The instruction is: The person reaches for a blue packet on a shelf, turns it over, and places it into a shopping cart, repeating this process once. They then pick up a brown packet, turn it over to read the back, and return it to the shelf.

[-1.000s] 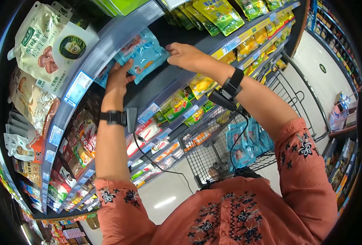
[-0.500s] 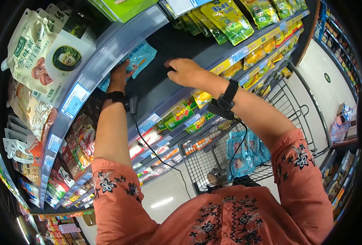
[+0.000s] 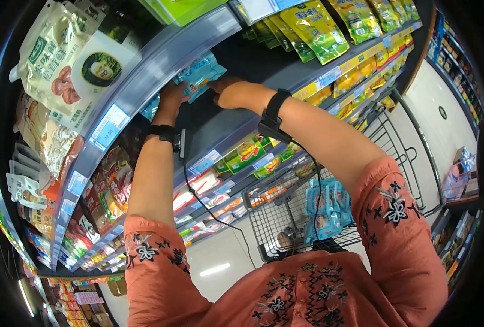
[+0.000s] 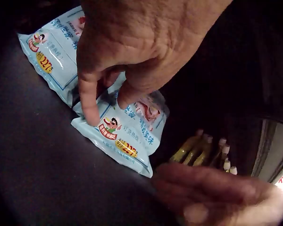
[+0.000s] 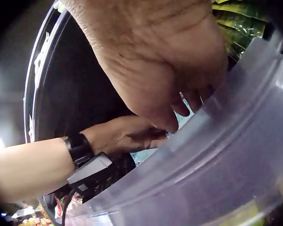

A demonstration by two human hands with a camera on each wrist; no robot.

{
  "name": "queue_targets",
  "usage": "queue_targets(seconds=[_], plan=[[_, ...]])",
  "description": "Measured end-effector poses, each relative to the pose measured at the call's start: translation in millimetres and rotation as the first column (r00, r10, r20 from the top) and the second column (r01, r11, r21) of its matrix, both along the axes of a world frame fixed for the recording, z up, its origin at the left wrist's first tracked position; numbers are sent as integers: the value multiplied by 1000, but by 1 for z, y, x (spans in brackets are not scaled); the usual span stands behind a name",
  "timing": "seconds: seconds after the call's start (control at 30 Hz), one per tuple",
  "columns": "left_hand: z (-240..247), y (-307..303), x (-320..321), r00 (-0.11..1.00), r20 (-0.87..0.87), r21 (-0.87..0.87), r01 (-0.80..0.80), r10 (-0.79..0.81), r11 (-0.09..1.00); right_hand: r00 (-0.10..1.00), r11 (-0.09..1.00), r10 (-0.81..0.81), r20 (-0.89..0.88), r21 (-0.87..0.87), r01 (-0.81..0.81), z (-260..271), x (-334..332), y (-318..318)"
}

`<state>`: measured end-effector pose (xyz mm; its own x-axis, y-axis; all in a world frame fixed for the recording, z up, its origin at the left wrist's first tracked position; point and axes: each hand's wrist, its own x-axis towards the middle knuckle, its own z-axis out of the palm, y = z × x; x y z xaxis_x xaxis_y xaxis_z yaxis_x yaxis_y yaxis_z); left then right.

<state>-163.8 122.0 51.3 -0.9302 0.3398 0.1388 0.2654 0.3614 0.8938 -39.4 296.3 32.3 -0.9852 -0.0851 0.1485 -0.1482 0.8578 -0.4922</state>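
Two light-blue packets lie side by side on the dark shelf in the left wrist view, a nearer one [image 4: 125,141] and a farther one [image 4: 56,52]. My left hand [image 4: 141,42] is over them, one finger extended down onto the nearer packet and the thumb bent against it. At that packet's lower corner, my right hand [image 4: 221,190] has its fingers stretched toward the edge. In the head view the left hand [image 3: 172,101] touches the blue packet [image 3: 201,76] from the left, and the right hand [image 3: 239,94] meets its right side. The right wrist view largely hides the packets behind the clear shelf edge.
A curved shelf lip with price tags [image 3: 109,127] runs in front of the left arm. Yellow-green pouches [image 3: 315,32] stand farther right on the shelf. Below, a wire cart [image 3: 274,223] holds several blue packets [image 3: 326,210]. Cables hang from both wrist cameras.
My right hand has moved back from the bare shelf to the packet's right side. The left hand stays at the packets, which sit slightly farther right in the head view.
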Motion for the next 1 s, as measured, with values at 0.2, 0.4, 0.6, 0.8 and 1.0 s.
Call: queue_targets(seconds=[0.2,0.4,0.6,0.8,1.0], plan=[[4,-1,18,885,-395,-551,-15,-245,835,998,993,52,21,106,-54,2,-18,-7],[1,6,22,852,-389,-650,16,-350,760,999,999,39,14,36,-39,4,-23,-6],[18,15,41,885,-277,-719,66,-373,692,999,998,48,27,29,-49,12,-14,-2],[29,3,39,724,-222,-906,95,-653,412,984,967,180,-11,185,-175,21,21,34],[52,-15,205,840,-286,-318,371,-462,872,985,652,170,-22,-747,-130,26,191,59]])
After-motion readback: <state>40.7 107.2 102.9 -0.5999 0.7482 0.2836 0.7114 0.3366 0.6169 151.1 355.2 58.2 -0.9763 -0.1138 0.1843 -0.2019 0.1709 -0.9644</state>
